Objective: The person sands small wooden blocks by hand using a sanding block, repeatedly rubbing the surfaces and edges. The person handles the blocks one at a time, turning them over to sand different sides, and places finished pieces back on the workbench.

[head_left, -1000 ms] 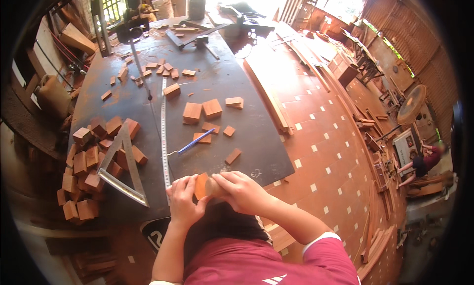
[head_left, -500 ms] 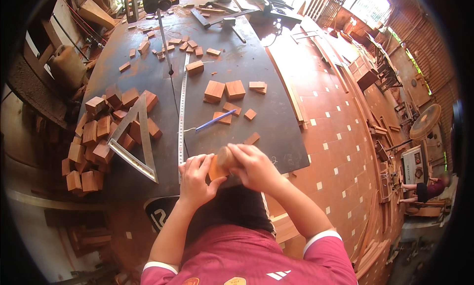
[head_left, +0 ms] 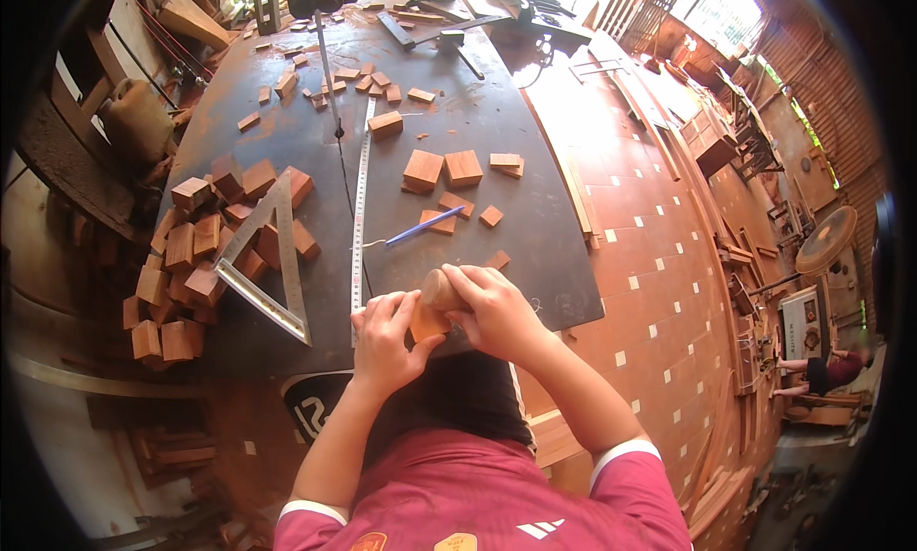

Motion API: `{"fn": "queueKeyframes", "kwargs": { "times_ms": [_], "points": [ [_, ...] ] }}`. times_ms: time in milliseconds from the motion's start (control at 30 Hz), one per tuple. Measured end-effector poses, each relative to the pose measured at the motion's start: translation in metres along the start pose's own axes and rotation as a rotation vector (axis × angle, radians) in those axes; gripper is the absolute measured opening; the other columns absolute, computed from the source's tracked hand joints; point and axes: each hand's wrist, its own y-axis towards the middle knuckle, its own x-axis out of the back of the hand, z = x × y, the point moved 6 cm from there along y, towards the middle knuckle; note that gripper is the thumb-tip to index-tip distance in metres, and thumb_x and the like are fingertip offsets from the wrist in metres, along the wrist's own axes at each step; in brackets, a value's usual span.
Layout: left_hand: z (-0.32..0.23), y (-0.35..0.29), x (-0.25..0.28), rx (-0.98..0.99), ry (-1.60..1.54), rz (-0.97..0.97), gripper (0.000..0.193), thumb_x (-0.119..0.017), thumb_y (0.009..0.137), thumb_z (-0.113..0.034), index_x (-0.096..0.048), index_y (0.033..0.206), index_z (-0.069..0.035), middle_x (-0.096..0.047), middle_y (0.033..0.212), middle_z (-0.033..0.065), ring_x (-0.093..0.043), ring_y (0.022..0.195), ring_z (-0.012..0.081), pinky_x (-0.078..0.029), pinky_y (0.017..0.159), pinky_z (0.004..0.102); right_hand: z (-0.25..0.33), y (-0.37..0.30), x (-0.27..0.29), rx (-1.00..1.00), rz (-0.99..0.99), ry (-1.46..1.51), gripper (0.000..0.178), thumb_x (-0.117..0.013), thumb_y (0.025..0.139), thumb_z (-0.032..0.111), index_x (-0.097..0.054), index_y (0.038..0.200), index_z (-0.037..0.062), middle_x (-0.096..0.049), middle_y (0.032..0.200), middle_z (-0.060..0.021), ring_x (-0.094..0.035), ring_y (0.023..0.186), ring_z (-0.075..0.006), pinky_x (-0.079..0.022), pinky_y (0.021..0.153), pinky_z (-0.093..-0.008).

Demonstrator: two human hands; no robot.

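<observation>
Close to my body, at the near edge of a dark table point(head_left: 535, 255), my left hand point(head_left: 390, 343) is closed on an orange-brown wooden block point(head_left: 428, 324). My right hand point(head_left: 501, 314) grips a round, tan, short cylinder point(head_left: 440, 289), its material unclear, against the block's upper part. The fingers hide much of both pieces. Just beyond my left hand runs a white measuring tape point(head_left: 360, 222) along the table. A blue pen point(head_left: 425, 226) rests across a small flat wood piece, with several more wooden blocks point(head_left: 423, 170) farther off.
Wooden blocks are heaped point(head_left: 191, 241) on the left, with a metal triangle square point(head_left: 292, 255) leaning on them. A thin blade point(head_left: 329, 74) rises from a slot in the table. To the right lies a tiled floor point(head_left: 650, 293) with stacked boards. A person point(head_left: 841, 370) is at far right.
My right hand and the round piece have shifted slightly up along the block. My left hand keeps its hold. The whole view has moved a little.
</observation>
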Motion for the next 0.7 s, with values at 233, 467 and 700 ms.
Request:
{"fn": "queueKeyframes", "kwargs": {
  "times_ms": [233,467,700],
  "points": [
    [0.0,-0.002,-0.001,-0.006,0.02,0.006,0.07,-0.089,0.08,-0.043,-0.069,0.133,-0.002,-0.068,0.124,0.0104,-0.062,0.118,0.0309,-0.038,0.104,0.0452,0.009,-0.02,0.006,-0.014,0.038,0.03,0.066,-0.083,0.083,0.007,-0.06,0.144,-0.0021,-0.068,0.131,-0.0241,-0.066,0.118,-0.0455,-0.055,0.103,-0.0485],
    [0.0,-0.001,0.002,-0.005,0.039,-0.009,0.074,-0.089,0.079,-0.045,-0.069,0.135,-0.002,-0.069,0.125,0.0105,-0.062,0.119,0.0303,-0.038,0.105,0.0443,-0.027,0.011,0.006,-0.125,-0.051,0.136,0.065,-0.082,0.086,0.011,-0.06,0.145,-0.0016,-0.068,0.132,-0.0258,-0.066,0.121,-0.045,-0.055,0.105,-0.047],
    [0.004,-0.006,0.006,0.015,-0.013,-0.088,0.072,-0.093,0.076,-0.035,-0.069,0.136,-0.003,-0.067,0.129,0.0127,-0.062,0.119,0.0313,-0.04,0.104,0.0435,-0.057,-0.054,0.04,-0.409,-0.291,0.935,0.064,-0.08,0.096,0.006,-0.053,0.153,-0.0067,-0.069,0.136,-0.0139,-0.065,0.128,-0.0199,-0.053,0.109,-0.0364]
  ]
}}
